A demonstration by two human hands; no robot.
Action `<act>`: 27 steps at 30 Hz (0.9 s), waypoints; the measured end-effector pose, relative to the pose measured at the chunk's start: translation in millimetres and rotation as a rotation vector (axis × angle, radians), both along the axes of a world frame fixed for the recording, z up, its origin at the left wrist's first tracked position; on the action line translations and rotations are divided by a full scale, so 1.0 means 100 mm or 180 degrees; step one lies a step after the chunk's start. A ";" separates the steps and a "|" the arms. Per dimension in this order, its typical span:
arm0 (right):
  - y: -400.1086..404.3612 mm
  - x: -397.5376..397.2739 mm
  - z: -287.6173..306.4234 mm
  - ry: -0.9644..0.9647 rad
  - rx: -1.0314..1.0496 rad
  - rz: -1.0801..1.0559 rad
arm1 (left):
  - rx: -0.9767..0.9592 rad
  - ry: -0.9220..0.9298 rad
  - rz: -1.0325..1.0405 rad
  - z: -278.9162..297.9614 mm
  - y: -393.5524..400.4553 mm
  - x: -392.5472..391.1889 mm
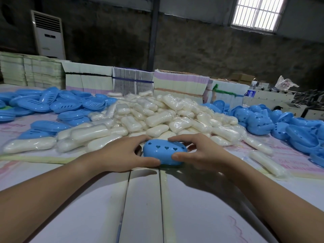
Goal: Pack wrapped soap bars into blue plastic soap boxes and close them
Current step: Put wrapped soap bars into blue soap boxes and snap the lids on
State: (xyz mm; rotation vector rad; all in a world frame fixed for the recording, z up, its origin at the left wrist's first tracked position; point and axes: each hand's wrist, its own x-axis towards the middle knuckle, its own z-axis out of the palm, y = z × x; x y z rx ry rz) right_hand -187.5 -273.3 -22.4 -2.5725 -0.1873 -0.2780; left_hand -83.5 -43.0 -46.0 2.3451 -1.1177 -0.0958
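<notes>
Blue box: one closed soap box [164,152], lid up, row of heart-shaped cut-outs along its top; sits on the table [145,207] just in front of the soap heap, between both hands.
Left hand: left hand [122,153] grips the box's left end; thumb curled along the near lower edge, fingers arched over the far side.
Right hand: right hand [198,151] grips the box's right end; thumb pressed on the near face, fingers curled over the top rear edge.
Box contents: cannot tell, shell is shut and opaque.
Soap stock: wrapped soap bars [157,116], white in clear film, heaped mid-table directly behind the box; a few loose bars spread left and right of the heap.
Slotted halves: blue slotted trays [52,104] piled at far left, some nested.
Heart-cut halves: blue lids [273,123] with heart holes piled at far right.
Table surface: pale sheets with faint pink print, seams running toward the camera.
Background: bundles of flat cartons [131,81] stacked along the table's far edge; water bottle [252,89] at right; white floor-standing air conditioner [49,34] against the dark wall; barred window [257,13] upper right.
</notes>
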 end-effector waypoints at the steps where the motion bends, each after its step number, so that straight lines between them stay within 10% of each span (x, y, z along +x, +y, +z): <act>1: 0.00 0.00 -0.01 -0.0043 0.0096 0.0000 | -0.0016 0.0021 0.0009 0.00 0.00 0.00; 27: -0.01 0.03 0.06 0.0320 0.0680 0.0085 | -0.0055 0.0386 -0.0033 0.09 -0.04 0.08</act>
